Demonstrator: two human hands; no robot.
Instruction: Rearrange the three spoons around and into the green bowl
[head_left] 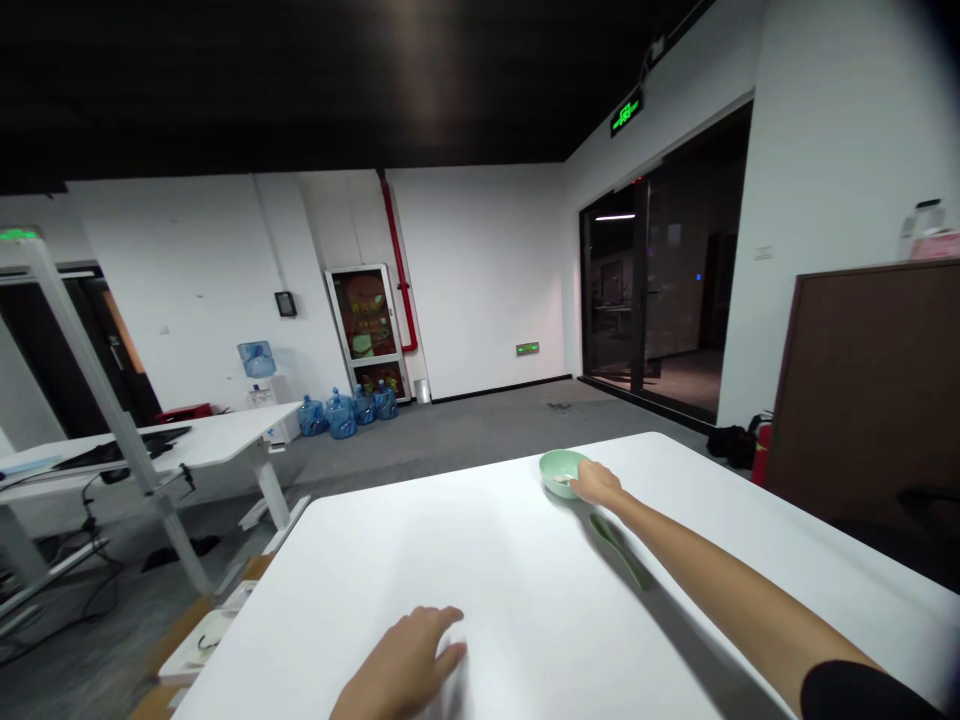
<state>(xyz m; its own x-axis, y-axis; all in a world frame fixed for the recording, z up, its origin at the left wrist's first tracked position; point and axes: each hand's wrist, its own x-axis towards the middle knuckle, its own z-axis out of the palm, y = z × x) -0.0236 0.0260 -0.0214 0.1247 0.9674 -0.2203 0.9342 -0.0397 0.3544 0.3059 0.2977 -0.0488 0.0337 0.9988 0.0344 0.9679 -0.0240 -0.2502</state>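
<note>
R hand (598, 484) pinching R rim of smooth pale-green round bowl (559, 462), mouth up, nr far edge of smooth white worktop (450, 540). Slim dull-green spoon-like utensil (621, 553) just nearer, long axis slanting, broad end twd bowl. L hand (405, 655) spread.

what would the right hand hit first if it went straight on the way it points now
The green bowl: the fingers of the right hand already overlap its right rim. They look to be at it, though this single view leaves actual contact unclear.
</note>
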